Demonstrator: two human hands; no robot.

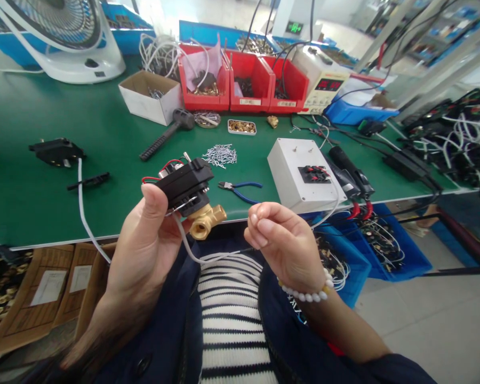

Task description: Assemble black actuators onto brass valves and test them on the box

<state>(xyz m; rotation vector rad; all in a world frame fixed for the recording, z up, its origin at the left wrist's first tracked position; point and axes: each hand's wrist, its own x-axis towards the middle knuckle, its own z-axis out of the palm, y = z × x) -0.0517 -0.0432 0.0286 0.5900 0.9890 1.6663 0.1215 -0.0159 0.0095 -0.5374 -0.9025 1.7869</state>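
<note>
From my remote view, the left hand point(144, 240) wraps round the black housing point(189, 180) at near centre, probably steadying it, the brass fitting point(207, 218) angled right. Pliers point(242, 191) lie beyond on the green bench point(120, 200), likely for easy reach. The right hand point(290, 240) pinches its fingertips together; I can't tell whether around anything.

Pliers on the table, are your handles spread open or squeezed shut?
Spread open: the pliers' blue handles splay apart, with green table showing between them.
</note>
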